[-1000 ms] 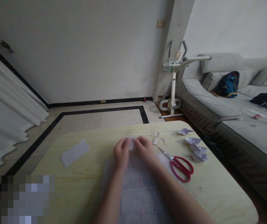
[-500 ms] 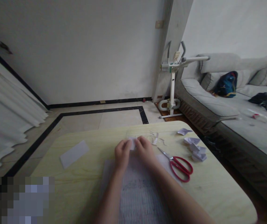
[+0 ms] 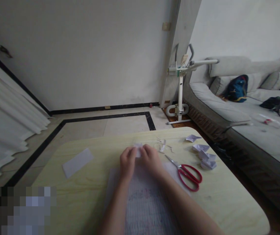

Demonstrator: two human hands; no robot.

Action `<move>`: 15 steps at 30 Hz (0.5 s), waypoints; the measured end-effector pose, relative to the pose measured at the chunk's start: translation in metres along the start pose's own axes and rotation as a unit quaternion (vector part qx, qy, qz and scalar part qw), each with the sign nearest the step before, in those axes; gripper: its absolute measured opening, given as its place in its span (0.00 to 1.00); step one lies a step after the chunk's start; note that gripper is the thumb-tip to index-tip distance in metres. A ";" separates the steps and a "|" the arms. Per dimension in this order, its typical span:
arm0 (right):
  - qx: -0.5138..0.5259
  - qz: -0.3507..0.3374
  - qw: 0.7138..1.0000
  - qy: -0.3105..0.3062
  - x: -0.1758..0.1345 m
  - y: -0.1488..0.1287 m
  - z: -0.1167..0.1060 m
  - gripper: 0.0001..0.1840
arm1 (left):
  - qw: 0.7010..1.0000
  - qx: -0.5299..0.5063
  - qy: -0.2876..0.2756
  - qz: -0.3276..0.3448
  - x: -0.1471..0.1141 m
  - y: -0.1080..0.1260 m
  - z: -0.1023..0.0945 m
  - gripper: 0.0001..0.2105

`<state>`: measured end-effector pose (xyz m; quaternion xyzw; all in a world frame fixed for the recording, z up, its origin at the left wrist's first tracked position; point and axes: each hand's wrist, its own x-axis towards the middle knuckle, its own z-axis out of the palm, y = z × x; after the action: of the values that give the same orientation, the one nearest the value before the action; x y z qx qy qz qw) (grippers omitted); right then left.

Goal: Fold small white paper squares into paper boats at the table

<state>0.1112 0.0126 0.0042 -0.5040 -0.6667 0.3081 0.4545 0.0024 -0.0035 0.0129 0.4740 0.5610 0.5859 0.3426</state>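
A small piece of white paper is pinched between my two hands near the middle of the table. My left hand grips its left edge, fingers curled. On the right edge, my right hand holds it with thumb and bent fingers. Beneath my forearms lies a large sheet with lines of writing. Scissors with red handles rest to the right of my right hand, blades slightly towards the thin paper scraps. How the held paper is folded is mostly hidden by my fingers.
Several folded paper pieces sit along the right side of the wooden table. A flat white paper rectangle lies at the left. Beyond stand an exercise machine and a grey sofa, with part of a person at the far right.
Both hands stay in nearly the same place, still pinching the paper; its far edge looks slightly raised. The scissors and other papers have not moved.
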 end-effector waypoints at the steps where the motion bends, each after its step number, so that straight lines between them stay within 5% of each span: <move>1: 0.002 0.000 1.000 0.001 0.000 0.000 0.000 0.15 | 1.000 -0.003 -0.004 0.002 0.000 0.000 0.000 0.11; 15: -0.021 -0.001 0.999 -0.027 -0.001 0.001 0.002 0.16 | 0.999 0.032 0.034 0.004 0.002 -0.006 0.000 0.12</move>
<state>0.1096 0.0122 0.0022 -0.5045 -0.6855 0.3067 0.4260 0.0016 -0.0012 0.0076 0.4667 0.5891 0.5846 0.3056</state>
